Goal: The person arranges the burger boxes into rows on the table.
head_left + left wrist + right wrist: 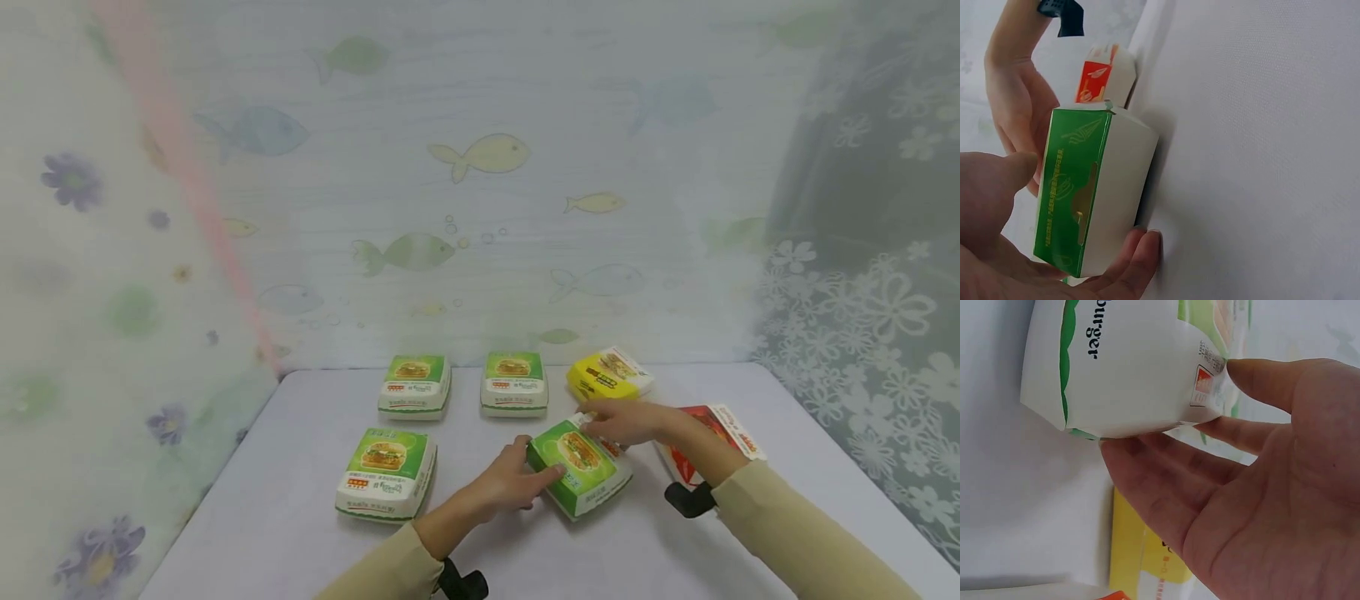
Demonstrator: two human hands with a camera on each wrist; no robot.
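Note:
A green-topped burger box lies at an angle on the white table, held from both ends. My left hand grips its near left end. In the left wrist view the thumb lies on the green lid and the fingers curl under the white side. My right hand holds the far right corner. The right wrist view shows its thumb on the top edge of the box and its fingers along the wall.
Three more green burger boxes sit at the back left, back middle and front left. A yellow box is at the back right. A red box lies partly under my right forearm. Patterned curtains surround the table.

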